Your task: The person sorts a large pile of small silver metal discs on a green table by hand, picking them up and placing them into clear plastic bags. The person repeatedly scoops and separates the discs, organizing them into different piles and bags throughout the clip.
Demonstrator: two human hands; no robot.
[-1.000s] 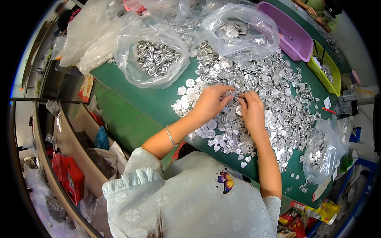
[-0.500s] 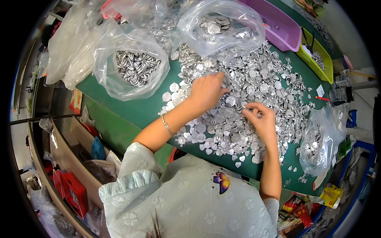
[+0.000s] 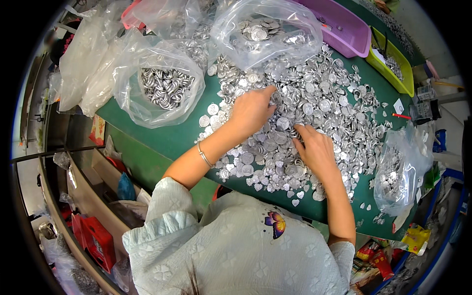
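A broad heap of small silver-coloured metal pieces (image 3: 324, 105) covers the table, with round coin-like discs, ring-shaped pieces and small leaf-like ones mixed together. Over the heap's left part is my left hand (image 3: 251, 111), palm down, index finger and thumb apart; its other fingers are partly hidden beneath it. My right hand (image 3: 315, 147) reaches into the middle of the heap, fingers stretched and touching the pieces, thumb held away. I see nothing held in either hand. Loose discs (image 3: 212, 109) lie at the heap's left edge.
Clear plastic bags stand around the heap: one with rings (image 3: 167, 88), one with discs (image 3: 259, 30), another (image 3: 393, 182) at right. A purple basket (image 3: 339, 30) and a yellow-green basket (image 3: 399, 73) sit at the far right. Drawers (image 3: 98, 196) flank the green table (image 3: 142, 132).
My right hand has opened from a pinch and lowered its fingers onto the heap, slightly left. My left hand has shifted slightly left over the pieces.
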